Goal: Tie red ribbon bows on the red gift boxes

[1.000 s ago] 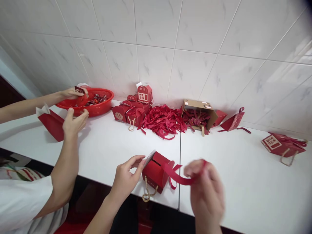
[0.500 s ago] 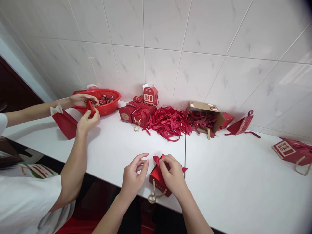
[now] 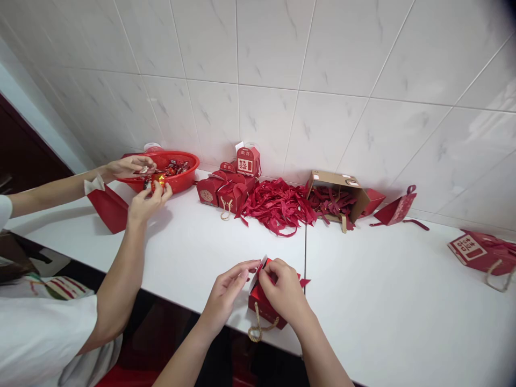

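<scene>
A small red gift box (image 3: 266,307) with a twisted rope handle (image 3: 257,328) sits near the table's front edge. On top of it my right hand (image 3: 284,287) is closed, fingers pinched on a red ribbon (image 3: 305,282) whose end sticks out at the right. My left hand (image 3: 226,293) is at the box's left side, thumb and fingers apart, fingertips close to a raised pale-edged flap (image 3: 264,262). Whether those fingertips touch the flap is unclear. The ribbon between my fingers is mostly hidden.
Red ribbons (image 3: 280,207) lie heaped behind the box, beside an overturned cardboard carton (image 3: 336,179). Finished-looking red boxes (image 3: 220,188) stand at the wall, another box (image 3: 470,247) far right. At left, a co-worker's hands (image 3: 147,207) handle wrapped pieces by a red basket (image 3: 189,172).
My left hand has moved right, up to the box. A pale-edged flap now shows upright there, and the ribbon's left tip is out of sight. The co-worker's hands have shifted at the basket.
</scene>
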`<act>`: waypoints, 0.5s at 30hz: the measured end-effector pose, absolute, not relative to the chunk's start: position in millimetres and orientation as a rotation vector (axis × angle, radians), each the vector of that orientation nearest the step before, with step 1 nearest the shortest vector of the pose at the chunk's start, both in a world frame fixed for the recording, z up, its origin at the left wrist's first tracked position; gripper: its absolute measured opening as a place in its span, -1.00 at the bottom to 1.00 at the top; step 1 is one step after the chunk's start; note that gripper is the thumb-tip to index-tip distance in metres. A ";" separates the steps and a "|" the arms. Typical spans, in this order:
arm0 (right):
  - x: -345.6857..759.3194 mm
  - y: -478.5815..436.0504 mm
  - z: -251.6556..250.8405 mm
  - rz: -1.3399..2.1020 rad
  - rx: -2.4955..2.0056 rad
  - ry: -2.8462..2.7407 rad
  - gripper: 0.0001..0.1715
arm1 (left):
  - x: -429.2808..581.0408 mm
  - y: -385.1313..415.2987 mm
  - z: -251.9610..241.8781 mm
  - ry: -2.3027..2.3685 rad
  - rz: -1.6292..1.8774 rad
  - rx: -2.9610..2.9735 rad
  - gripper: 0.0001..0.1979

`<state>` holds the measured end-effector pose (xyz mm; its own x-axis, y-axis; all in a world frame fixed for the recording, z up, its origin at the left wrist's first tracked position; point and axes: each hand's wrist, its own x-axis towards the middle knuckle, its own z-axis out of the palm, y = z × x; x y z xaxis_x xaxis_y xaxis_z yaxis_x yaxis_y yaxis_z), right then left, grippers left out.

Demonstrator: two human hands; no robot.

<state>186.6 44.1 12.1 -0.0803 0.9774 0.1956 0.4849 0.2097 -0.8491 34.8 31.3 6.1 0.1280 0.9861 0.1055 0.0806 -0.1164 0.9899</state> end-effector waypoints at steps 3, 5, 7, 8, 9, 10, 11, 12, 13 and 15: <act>186.6 44.4 11.2 0.769 -1.386 -1.668 -0.72 | 35.2 32.9 7.8 1.129 1.161 1.405 -0.66; 186.9 44.2 11.8 0.766 -1.372 -1.650 -0.71 | 34.0 34.4 8.4 1.168 1.167 1.422 -0.69; 188.3 42.4 13.8 0.788 -1.316 -1.616 -0.76 | 28.3 37.5 5.7 1.244 1.164 1.466 -0.68; 189.9 40.6 15.0 0.786 -1.274 -1.591 -0.82 | 23.0 39.7 2.5 1.309 1.161 1.497 -0.66; 192.4 38.2 16.1 0.761 -1.231 -1.558 -0.85 | 16.0 42.3 -1.8 1.404 1.155 1.537 -0.64; 196.0 35.1 16.5 0.710 -1.199 -1.518 -0.84 | 7.5 45.1 -7.2 1.531 1.137 1.587 -0.63; 200.9 31.4 16.1 0.640 -1.184 -1.472 -0.81 | -2.0 47.8 -13.1 1.682 1.105 1.641 -0.62; 207.0 27.3 14.5 0.568 -1.185 -1.419 -0.78 | -11.8 50.1 -19.1 1.853 1.044 1.695 -0.62; 214.2 22.8 11.5 0.513 -1.201 -1.362 -0.77 | -21.2 52.1 -24.5 2.016 0.955 1.737 -0.62; 230.1 13.7 2.1 0.490 -1.276 -1.244 -0.75 | -34.9 55.0 -31.6 2.266 0.791 1.776 -0.60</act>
